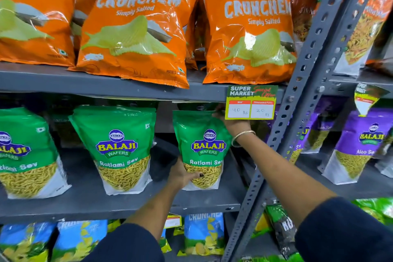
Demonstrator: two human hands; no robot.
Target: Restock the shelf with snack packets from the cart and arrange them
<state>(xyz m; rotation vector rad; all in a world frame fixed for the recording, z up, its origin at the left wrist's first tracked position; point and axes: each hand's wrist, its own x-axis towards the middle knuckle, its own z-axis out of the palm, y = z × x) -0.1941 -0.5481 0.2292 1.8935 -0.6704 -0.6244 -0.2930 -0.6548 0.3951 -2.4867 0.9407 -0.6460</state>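
A green Ratlami Sev packet (204, 140) stands upright at the right end of the middle grey shelf (89, 200). My left hand (182, 174) grips its lower left corner, thumb across the front. My right hand (231, 123) holds its upper right edge, partly hidden behind a price tag (251, 103). Two more green Ratlami Sev packets (119, 147) stand to the left on the same shelf. The cart is out of view.
Orange Crunchem packets (136, 27) fill the shelf above, blue ones (204, 234) the shelf below. A perforated grey upright (297, 117) borders the bay on the right. Beyond it stand purple Aloo Sev packets (359, 144).
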